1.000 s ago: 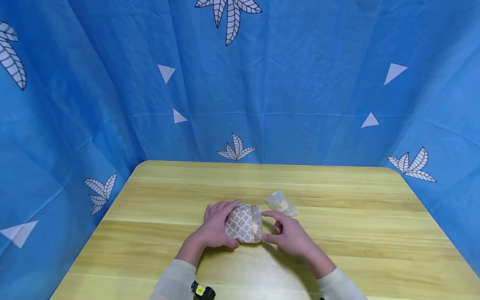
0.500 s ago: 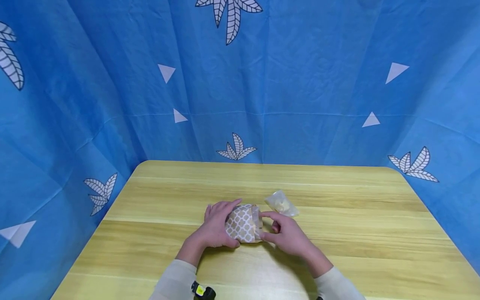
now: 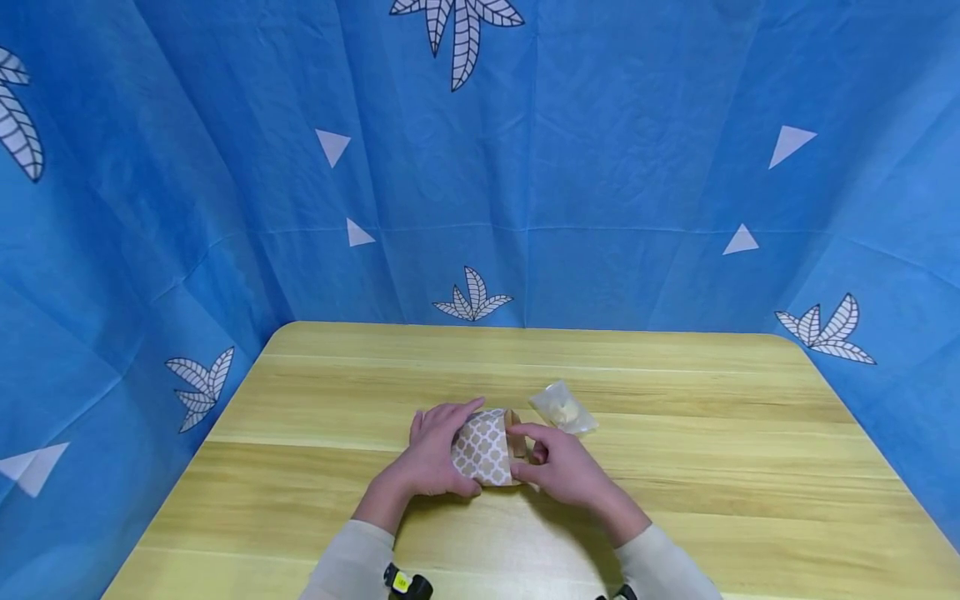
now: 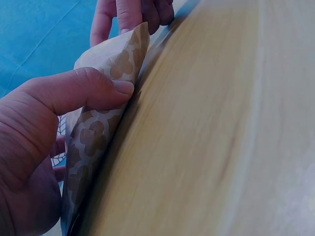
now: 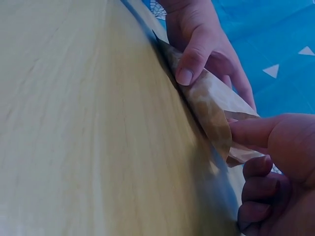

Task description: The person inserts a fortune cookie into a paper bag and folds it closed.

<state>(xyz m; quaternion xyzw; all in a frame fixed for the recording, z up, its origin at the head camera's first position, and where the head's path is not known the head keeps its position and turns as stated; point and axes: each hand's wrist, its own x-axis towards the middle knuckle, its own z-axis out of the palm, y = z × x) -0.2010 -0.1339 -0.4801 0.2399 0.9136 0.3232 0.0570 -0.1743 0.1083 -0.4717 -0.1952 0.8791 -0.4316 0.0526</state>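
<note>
A paper bag with a white and brown lattice print lies on the table, its mouth facing right. My left hand grips it, fingers over the far side and thumb pressing the near edge. At the mouth is my right hand, index finger and thumb reaching into the opening. In the right wrist view, that hand's other fingers are curled outside the paper. The right fingertips are hidden inside, so I cannot tell whether they still pinch anything.
A small clear plastic packet with pale contents lies just beyond the right hand. The light wood table has a rounded far edge. Behind it hangs a blue curtain with white leaf and triangle prints.
My right hand has moved left, its fingers now inside the paper bag. The clear plastic packet that showed at the bag's mouth has slid out of sight into it. The left hand stays put.
</note>
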